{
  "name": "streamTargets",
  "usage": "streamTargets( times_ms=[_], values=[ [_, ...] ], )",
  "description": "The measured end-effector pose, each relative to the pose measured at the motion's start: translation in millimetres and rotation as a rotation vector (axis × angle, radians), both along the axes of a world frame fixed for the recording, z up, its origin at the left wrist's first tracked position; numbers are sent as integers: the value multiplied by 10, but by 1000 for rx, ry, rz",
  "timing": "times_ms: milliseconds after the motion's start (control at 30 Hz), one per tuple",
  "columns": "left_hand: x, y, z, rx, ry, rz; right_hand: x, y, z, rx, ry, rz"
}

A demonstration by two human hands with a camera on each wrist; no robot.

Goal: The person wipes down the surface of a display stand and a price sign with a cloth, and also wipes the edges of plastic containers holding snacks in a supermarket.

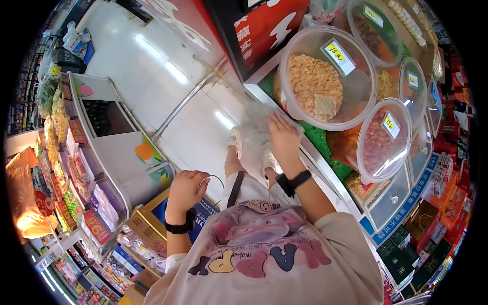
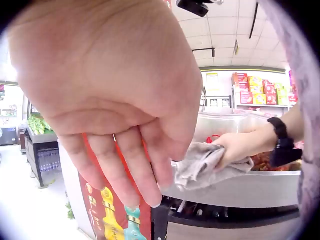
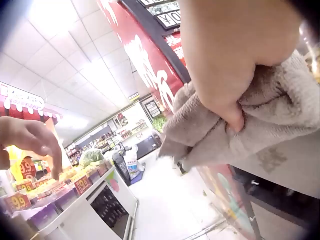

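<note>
A grey cloth [image 1: 254, 122] is bunched in my right hand [image 1: 284, 140], beside the metal edge of the display counter [image 1: 325, 178]. The right wrist view shows fingers curled into the folded cloth [image 3: 215, 130], which lies against the counter's side. In the left wrist view the cloth [image 2: 200, 167] hangs at the counter's rim under the right hand [image 2: 240, 150]. My left hand [image 1: 185, 193] is raised in front of the body, away from the cloth, holding nothing. Its palm [image 2: 110, 75] faces the left wrist camera with the fingers extended.
Lidded clear tubs of snacks [image 1: 315, 91] with price labels stand on the counter. A red panel [image 1: 269, 30] rises at its far end. To the left is a shelf unit [image 1: 112, 147] with packaged goods, with cardboard boxes [image 1: 147, 226] below. Tiled floor [image 1: 188, 109] lies between.
</note>
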State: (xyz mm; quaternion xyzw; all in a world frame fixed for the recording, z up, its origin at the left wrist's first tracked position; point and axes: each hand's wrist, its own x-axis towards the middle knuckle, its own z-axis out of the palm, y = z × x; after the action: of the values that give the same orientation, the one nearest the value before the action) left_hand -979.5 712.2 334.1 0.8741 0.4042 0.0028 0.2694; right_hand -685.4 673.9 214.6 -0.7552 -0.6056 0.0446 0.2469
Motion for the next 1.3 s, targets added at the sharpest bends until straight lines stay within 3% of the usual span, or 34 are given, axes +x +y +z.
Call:
streamTargets(
  times_ms=[200, 367, 500, 600, 833, 1033, 1167, 1300],
  values=[
    [-289, -351, -40, -90, 65, 112, -142, 885, -47, 137, -5, -8],
    [-315, -518, 32, -99, 81, 158, -301, 1238, -151, 23, -102, -54],
    [-319, -567, 44, -86, 78, 203, -316, 1215, -173, 39, -85, -82],
    [-306, -581, 31, -97, 70, 225, -275, 1109, -72, -124, -129, 19],
    [-259, -634, 40, -62, 85, 225, -328, 1398, -236, 60, -181, -48],
    [-336, -715, 32, -97, 77, 208, -280, 1254, -145, -46, 12, -70],
    [-387, -726, -34, -127, 85, 208, -295, 1180, -415, 207, -173, -113],
    [-213, -679, 65, -112, 85, 198, -355, 1483, -220, -57, -92, -73]
  ],
)
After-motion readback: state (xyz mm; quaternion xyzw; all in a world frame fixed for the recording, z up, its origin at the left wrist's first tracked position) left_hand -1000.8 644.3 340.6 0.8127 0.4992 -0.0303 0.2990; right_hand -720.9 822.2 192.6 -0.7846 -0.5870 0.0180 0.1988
